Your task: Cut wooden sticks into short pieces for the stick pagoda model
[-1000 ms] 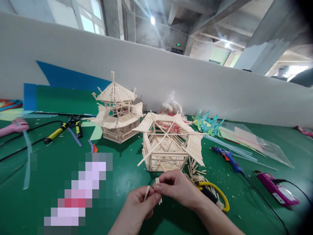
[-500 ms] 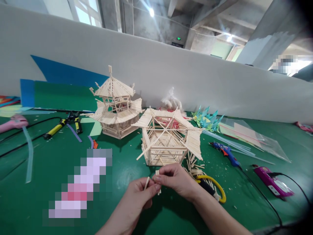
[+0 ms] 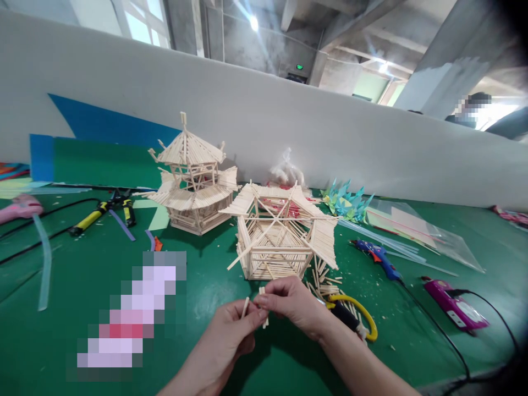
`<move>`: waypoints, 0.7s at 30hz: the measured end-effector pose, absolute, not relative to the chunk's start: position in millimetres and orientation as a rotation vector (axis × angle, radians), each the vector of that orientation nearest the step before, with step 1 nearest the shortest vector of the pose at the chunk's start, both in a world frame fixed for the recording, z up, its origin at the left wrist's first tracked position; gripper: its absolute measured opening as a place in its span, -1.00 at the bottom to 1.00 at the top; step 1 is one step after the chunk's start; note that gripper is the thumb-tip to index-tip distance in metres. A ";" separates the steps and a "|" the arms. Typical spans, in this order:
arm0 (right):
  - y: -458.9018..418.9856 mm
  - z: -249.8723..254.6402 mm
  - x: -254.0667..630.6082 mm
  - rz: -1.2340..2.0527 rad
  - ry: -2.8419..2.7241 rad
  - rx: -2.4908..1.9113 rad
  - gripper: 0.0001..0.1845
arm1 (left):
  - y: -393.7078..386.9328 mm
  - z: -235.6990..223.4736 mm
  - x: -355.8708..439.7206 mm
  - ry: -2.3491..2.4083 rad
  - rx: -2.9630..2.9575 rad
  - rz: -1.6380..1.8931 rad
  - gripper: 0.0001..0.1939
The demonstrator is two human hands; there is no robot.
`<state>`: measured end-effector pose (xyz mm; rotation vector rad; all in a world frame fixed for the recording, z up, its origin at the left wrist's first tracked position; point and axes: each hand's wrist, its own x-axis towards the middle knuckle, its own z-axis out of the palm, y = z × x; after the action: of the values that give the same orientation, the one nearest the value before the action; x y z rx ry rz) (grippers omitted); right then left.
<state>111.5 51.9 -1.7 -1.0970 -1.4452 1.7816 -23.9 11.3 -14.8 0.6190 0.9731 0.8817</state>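
Note:
My left hand (image 3: 237, 330) is closed on a short wooden stick (image 3: 245, 307) that pokes up between thumb and fingers. Its fingertips meet those of my right hand (image 3: 286, 302), which pinches a few short wooden sticks (image 3: 262, 290) held side by side; their lower ends show beneath the fingers. Just behind the hands stands an unroofed pavilion model (image 3: 274, 251) made of sticks, with flared eaves and crossed sticks over its top. A two-tiered stick pavilion (image 3: 198, 198) with a pointed roof is to its left.
Loose sticks (image 3: 325, 283) and yellow-handled pliers (image 3: 373, 322) lie right of my hands. Farther right are a blue glue gun (image 3: 381, 258) and a purple corded device (image 3: 454, 305). Yellow-black pliers (image 3: 93, 217) and a pink glue gun (image 3: 22, 208) lie left. A blurred patch (image 3: 127, 319) hides something.
The whole view has shifted slightly, so things appear a little farther left. Both hands keep almost the same pose and hold the same sticks.

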 end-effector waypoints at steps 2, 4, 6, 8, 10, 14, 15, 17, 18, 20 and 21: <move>51.8 -1.3 110.9 1.785 -1.442 -1.099 -0.69 | 11.1 -16.2 -24.2 0.975 0.615 0.883 -0.69; 51.8 -1.7 110.5 1.786 -1.443 -1.107 -0.70 | 11.0 -17.8 -24.6 0.975 0.617 0.886 -0.68; 51.8 -2.8 110.3 1.788 -1.452 -1.115 -0.71 | 10.9 -19.1 -25.0 0.975 0.623 0.892 -0.67; 51.8 -4.2 110.4 1.791 -1.466 -1.116 -0.71 | 10.6 -19.7 -25.3 0.977 0.630 0.898 -0.68; 51.7 -5.1 110.6 1.796 -1.479 -1.113 -0.70 | 10.0 -19.8 -25.5 0.981 0.636 0.906 -0.69; 51.7 -4.4 110.5 1.792 -1.497 -1.109 -0.67 | 9.0 -19.3 -25.4 0.997 0.642 0.911 -0.69; 51.9 -3.8 110.3 1.788 -1.503 -1.110 -0.67 | 8.9 -19.4 -25.4 1.000 0.642 0.909 -0.69; 52.5 -2.7 110.0 1.777 -1.517 -1.121 -0.67 | 8.8 -20.3 -25.5 1.003 0.644 0.910 -0.70; 52.9 -2.4 110.0 1.770 -1.525 -1.128 -0.67 | 8.9 -21.4 -25.7 1.004 0.644 0.911 -0.70; 53.6 -2.7 110.4 1.757 -1.542 -1.148 -0.65 | 9.0 -24.9 -26.7 1.008 0.642 0.909 -0.70; 54.0 -3.4 110.9 1.746 -1.551 -1.161 -0.64 | 9.2 -27.3 -27.4 1.013 0.639 0.908 -0.70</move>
<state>110.9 54.0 -3.4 -1.1608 -1.5509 1.7463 -27.4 9.2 -27.3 0.6391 1.0129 0.9080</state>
